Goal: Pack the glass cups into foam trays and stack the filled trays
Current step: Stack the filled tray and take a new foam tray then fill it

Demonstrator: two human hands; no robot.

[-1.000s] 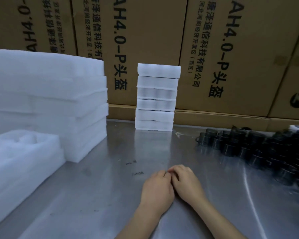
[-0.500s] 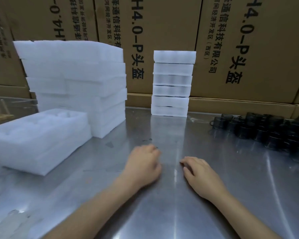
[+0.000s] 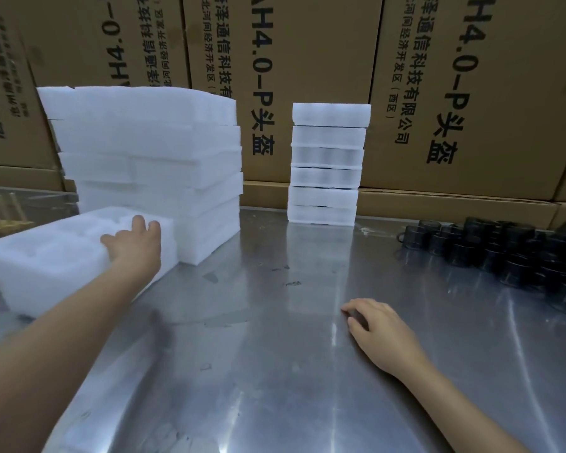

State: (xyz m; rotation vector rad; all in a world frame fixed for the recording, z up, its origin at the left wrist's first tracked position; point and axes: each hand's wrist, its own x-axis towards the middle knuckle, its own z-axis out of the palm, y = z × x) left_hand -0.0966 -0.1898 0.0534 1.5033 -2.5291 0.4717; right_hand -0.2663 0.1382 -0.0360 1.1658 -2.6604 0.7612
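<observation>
A white foam tray (image 3: 46, 256) with moulded pockets lies at the left of the steel table. My left hand (image 3: 134, 243) rests on its right end, fingers over the top edge, touching the foam; a firm grip is not evident. My right hand (image 3: 379, 331) lies flat on the table in the near middle, fingers loosely curled, holding nothing. Several dark glass cups (image 3: 510, 253) are clustered at the right. A narrow stack of filled foam trays (image 3: 327, 165) stands at the back centre.
A tall pile of wide foam trays (image 3: 147, 152) stands behind the low tray at the left. Cardboard boxes (image 3: 307, 60) wall off the back. The steel table (image 3: 275, 354) stretches between my hands. Golden objects (image 3: 0, 210) sit at the far left edge.
My hands have parted. The left has reached out left onto the foam tray; the right stays on the table. The view has swung left.
</observation>
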